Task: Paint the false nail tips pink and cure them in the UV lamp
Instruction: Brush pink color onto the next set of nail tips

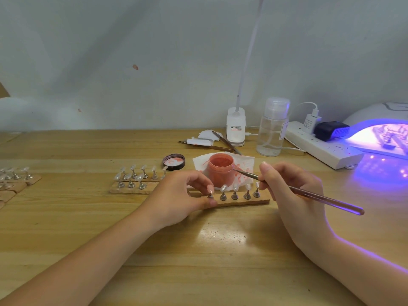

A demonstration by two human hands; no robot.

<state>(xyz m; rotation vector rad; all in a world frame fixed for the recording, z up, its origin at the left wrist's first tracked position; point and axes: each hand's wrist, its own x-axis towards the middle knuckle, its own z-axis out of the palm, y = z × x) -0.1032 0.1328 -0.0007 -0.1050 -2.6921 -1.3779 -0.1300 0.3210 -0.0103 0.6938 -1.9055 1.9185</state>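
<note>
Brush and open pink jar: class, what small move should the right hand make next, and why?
Probably dip the brush tip into the open pink jar: the right hand points it there, while the left hand pinches the end stand, and the row's nail tips look unpainted.

Small nail-art workstation, plain pale wall behind a wooden tabletop (66, 217); glowing violet UV lamp (379, 133), open jar of pink pigment (220, 171), rows of clear false nail tips on stands (239, 193), white power strip (320, 149)
</note>
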